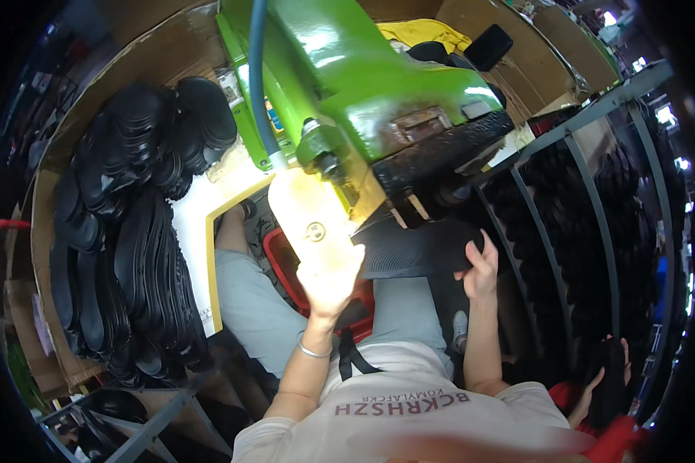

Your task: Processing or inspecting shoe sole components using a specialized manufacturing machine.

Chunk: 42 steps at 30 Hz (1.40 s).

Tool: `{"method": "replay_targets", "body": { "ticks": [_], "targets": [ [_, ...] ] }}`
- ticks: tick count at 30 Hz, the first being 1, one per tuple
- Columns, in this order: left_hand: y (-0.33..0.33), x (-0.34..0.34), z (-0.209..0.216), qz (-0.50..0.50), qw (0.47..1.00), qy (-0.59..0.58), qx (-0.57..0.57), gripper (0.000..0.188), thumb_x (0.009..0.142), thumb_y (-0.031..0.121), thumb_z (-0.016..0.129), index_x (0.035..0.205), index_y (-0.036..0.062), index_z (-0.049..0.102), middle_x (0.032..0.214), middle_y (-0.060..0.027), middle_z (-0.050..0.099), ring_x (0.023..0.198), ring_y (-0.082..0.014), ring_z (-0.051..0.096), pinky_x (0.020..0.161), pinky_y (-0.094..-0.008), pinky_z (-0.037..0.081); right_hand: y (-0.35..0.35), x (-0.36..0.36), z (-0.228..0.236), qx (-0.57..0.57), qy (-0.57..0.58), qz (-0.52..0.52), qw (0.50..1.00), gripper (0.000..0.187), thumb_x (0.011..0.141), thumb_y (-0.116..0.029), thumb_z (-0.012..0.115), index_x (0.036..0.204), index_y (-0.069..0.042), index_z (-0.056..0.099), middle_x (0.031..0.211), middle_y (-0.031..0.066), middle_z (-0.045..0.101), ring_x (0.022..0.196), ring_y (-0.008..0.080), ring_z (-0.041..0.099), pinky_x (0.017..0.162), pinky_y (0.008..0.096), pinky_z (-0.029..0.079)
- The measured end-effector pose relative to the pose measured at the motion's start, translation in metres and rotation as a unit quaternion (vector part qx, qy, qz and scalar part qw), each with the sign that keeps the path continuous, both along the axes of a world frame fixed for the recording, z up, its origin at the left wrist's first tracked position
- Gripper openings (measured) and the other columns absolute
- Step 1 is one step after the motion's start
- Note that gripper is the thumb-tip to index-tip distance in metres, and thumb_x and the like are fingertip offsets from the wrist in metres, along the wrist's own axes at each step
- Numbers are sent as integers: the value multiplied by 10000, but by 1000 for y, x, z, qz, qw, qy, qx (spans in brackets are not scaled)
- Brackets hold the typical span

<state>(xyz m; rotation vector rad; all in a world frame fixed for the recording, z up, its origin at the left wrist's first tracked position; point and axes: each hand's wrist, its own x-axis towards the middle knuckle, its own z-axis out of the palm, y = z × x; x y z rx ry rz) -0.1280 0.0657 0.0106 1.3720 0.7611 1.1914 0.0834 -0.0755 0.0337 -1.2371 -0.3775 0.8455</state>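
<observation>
A black shoe sole (pixel 417 248) with fine ridges lies crosswise under the head of a green machine (pixel 363 69). At its left end is my left hand (pixel 328 282), the thumb against the sole; its other fingers are hidden behind a brightly lit lamp (pixel 305 204) on a grey hose. My right hand (pixel 480 266) grips the sole's right end, with the fingers bent at its edge. The far edge of the sole disappears into the dark beneath the machine head.
Stacks of black soles (pixel 143 255) fill a cardboard box (pixel 45 177) on the left. A metal rack (pixel 591 181) with more soles stands at right. Below the lamp is a red basket (pixel 282 266). Another person's hand (pixel 592 390) holds something black at lower right.
</observation>
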Motion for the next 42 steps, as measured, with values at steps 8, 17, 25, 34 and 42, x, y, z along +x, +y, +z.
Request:
{"method": "replay_targets", "body": {
  "ticks": [8, 17, 25, 34, 42],
  "targets": [
    [4, -36, 15, 22, 1000, 9, -18, 351, 680, -95, 722, 1012, -69, 611, 956, -94, 631, 866, -164, 600, 800, -275, 487, 71, 15, 37, 15, -86, 90, 992, 268, 820, -176, 651, 998, -4, 549, 731, 22, 587, 473, 43, 515, 340, 162, 345],
    [11, -24, 25, 34, 996, 66, 47, 184, 713, -40, 672, 882, -44, 597, 751, -46, 620, 650, -83, 554, 606, -217, 458, 57, 14, -2, 61, -35, 41, 997, 227, 857, -185, 634, 1009, -44, 543, 851, 29, 608, 654, 105, 593, 463, 222, 447],
    [16, 4, 20, 22, 994, 61, 94, 314, 703, 10, 758, 976, -55, 618, 867, -94, 671, 772, -150, 639, 739, -276, 517, 48, 24, 26, 39, -41, 0, 998, 128, 843, -131, 597, 921, -32, 575, 794, 34, 607, 577, 74, 563, 418, 186, 410],
    [18, -60, 16, 60, 998, 29, -9, 192, 735, -30, 690, 911, -57, 617, 847, -81, 655, 752, -109, 600, 707, -228, 482, 91, -21, 38, 38, -41, 131, 990, 164, 814, -133, 631, 916, -26, 562, 699, 14, 565, 480, 31, 465, 369, 166, 322],
    [16, -133, -9, 76, 993, -16, -87, 213, 752, -51, 671, 852, 22, 498, 818, -27, 543, 729, -83, 509, 683, -203, 423, 103, -75, 26, 82, -138, 219, 963, 309, 793, -42, 642, 1087, 28, 575, 1010, 43, 613, 931, 113, 550, 832, 253, 436]
  ]
}}
